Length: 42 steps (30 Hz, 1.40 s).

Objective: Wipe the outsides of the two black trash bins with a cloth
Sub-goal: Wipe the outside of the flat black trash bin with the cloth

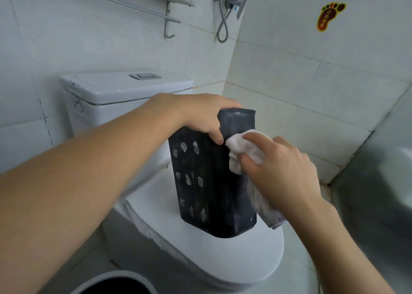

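A black rectangular trash bin (pixel 207 182) stands upside down on the closed toilet lid (pixel 200 249), its side marked with several whitish smudges. My left hand (pixel 200 117) grips the bin's upturned base at the top, thumb on the near face. My right hand (pixel 281 166) holds a bunched white cloth (pixel 243 151) against the bin's right side near the top; a tail of the cloth hangs down beside the bin. The rim of a second, round bin (pixel 116 282) with a dark inside shows at the bottom edge.
The white toilet tank (pixel 116 97) stands behind the bin against the tiled wall. A towel rack (pixel 133 3) and a shower valve with hose (pixel 229 1) hang above. A grey surface (pixel 383 182) fills the right edge.
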Motion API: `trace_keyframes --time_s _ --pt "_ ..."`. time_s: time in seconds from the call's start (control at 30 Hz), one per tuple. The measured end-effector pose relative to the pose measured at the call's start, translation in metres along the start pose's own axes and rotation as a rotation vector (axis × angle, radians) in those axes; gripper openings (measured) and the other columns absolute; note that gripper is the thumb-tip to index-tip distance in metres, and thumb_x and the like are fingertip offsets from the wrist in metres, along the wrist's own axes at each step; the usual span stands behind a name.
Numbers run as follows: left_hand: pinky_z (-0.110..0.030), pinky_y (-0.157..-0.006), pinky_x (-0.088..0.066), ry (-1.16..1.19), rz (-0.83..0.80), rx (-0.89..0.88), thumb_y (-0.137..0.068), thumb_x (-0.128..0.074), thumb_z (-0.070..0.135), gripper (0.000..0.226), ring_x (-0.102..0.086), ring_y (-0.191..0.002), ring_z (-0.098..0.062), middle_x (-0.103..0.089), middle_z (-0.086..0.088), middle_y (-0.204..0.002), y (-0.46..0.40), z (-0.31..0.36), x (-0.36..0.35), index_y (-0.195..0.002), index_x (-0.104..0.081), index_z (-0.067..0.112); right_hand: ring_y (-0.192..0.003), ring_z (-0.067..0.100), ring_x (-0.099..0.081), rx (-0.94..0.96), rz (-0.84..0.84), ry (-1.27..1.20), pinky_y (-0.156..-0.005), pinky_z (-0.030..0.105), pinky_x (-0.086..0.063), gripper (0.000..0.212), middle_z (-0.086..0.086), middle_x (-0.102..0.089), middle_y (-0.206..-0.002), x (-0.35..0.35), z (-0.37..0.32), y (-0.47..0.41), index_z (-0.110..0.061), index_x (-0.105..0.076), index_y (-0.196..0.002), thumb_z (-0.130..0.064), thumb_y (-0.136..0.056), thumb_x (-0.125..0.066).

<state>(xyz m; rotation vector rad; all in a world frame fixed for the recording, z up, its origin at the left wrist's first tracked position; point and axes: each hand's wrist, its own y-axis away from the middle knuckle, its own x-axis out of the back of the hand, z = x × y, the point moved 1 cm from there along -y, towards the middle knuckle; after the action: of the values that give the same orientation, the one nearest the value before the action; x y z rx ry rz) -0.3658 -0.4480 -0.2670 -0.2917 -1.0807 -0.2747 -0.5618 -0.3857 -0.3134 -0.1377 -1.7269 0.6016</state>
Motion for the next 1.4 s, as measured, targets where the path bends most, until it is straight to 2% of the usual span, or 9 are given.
trace_keyframes --time_s 0.13,0.23,0.37,0.47,0.63,0.93,1.03,1.13,1.4 --pt "-0.027 -0.079 -0.051 0.008 -0.011 -0.015 -0.071 -0.085 0.024 0.074 -0.060 -0.095 -0.005 -0.064 0.016 -0.109 0.001 -0.002 0.000 -0.131 -0.048 0.047 -0.083 0.030 -0.059 0.060 -0.028 0.044 -0.065 0.035 -0.045 0.027 -0.006 -0.051 -0.091 0.000 -0.007 -0.002 -0.050 -0.045 -0.118 -0.052 -0.091 -0.044" --pt "-0.025 -0.074 -0.046 0.016 -0.002 0.008 -0.072 -0.084 0.022 0.083 -0.058 -0.091 0.000 -0.061 0.017 -0.114 0.002 -0.005 0.000 -0.140 -0.043 0.046 -0.086 0.031 -0.058 -0.039 -0.060 0.012 -0.071 0.038 -0.048 0.024 -0.005 -0.053 -0.092 -0.004 0.009 -0.011 -0.049 -0.049 -0.113 -0.053 -0.090 -0.041" --pt "-0.025 -0.074 -0.047 0.017 -0.008 0.013 -0.074 -0.084 0.020 0.079 -0.060 -0.097 -0.007 -0.062 0.015 -0.114 0.000 -0.003 0.001 -0.139 -0.044 0.043 -0.082 0.032 -0.055 -0.111 -0.043 0.006 -0.068 0.037 -0.045 0.023 -0.002 -0.056 -0.094 -0.004 0.020 -0.019 -0.047 -0.053 -0.109 -0.050 -0.089 -0.041" --pt "-0.025 -0.074 -0.046 0.003 -0.005 0.009 -0.073 -0.085 0.021 0.080 -0.058 -0.091 -0.003 -0.062 0.016 -0.110 -0.004 -0.001 -0.001 -0.138 -0.045 0.044 -0.082 0.033 -0.057 -0.041 -0.022 0.036 -0.065 0.035 -0.040 0.026 -0.003 -0.052 -0.093 0.000 0.006 -0.013 -0.047 -0.050 -0.115 -0.051 -0.090 -0.043" --pt "-0.033 -0.086 -0.052 0.007 -0.017 -0.023 -0.070 -0.085 0.023 0.073 -0.062 -0.099 -0.010 -0.065 0.014 -0.109 -0.002 -0.003 0.000 -0.129 -0.049 0.046 -0.079 0.030 -0.057 0.060 -0.003 0.024 -0.062 0.034 -0.041 0.024 -0.006 -0.049 -0.089 -0.003 -0.010 -0.004 -0.046 -0.048 -0.113 -0.050 -0.089 -0.044" --pt "-0.021 -0.069 -0.044 -0.012 -0.006 0.001 -0.075 -0.084 0.020 0.079 -0.060 -0.096 -0.010 -0.062 0.013 -0.114 -0.001 -0.002 0.001 -0.140 -0.043 0.041 -0.084 0.032 -0.057 -0.113 -0.026 0.003 -0.067 0.036 -0.043 0.024 -0.003 -0.056 -0.094 -0.003 0.018 -0.022 -0.045 -0.054 -0.108 -0.052 -0.089 -0.041" --pt "-0.022 -0.072 -0.045 -0.011 -0.008 -0.007 -0.073 -0.084 0.021 0.076 -0.059 -0.093 -0.003 -0.063 0.015 -0.110 0.000 -0.003 0.001 -0.135 -0.046 0.042 -0.082 0.029 -0.057 -0.037 -0.013 -0.057 -0.065 0.035 -0.041 0.022 -0.007 -0.053 -0.088 0.000 0.003 -0.017 -0.048 -0.052 -0.109 -0.053 -0.089 -0.045" --pt "-0.025 -0.076 -0.046 -0.006 -0.009 -0.022 -0.072 -0.085 0.021 0.073 -0.060 -0.097 -0.009 -0.064 0.015 -0.108 0.002 -0.004 0.001 -0.132 -0.049 0.041 -0.080 0.028 -0.056 0.029 -0.011 -0.076 -0.064 0.034 -0.040 0.024 -0.008 -0.051 -0.086 -0.002 -0.006 -0.012 -0.050 -0.050 -0.113 -0.055 -0.090 -0.046" --pt "-0.021 -0.071 -0.043 -0.020 -0.011 0.009 -0.075 -0.084 0.023 0.086 -0.058 -0.100 -0.012 -0.059 0.014 -0.118 0.002 -0.003 0.000 -0.145 -0.038 0.041 -0.081 0.029 -0.055 -0.165 -0.020 -0.084 -0.066 0.035 -0.038 0.018 -0.006 -0.055 -0.089 -0.006 0.024 -0.021 -0.047 -0.055 -0.104 -0.051 -0.090 -0.044"
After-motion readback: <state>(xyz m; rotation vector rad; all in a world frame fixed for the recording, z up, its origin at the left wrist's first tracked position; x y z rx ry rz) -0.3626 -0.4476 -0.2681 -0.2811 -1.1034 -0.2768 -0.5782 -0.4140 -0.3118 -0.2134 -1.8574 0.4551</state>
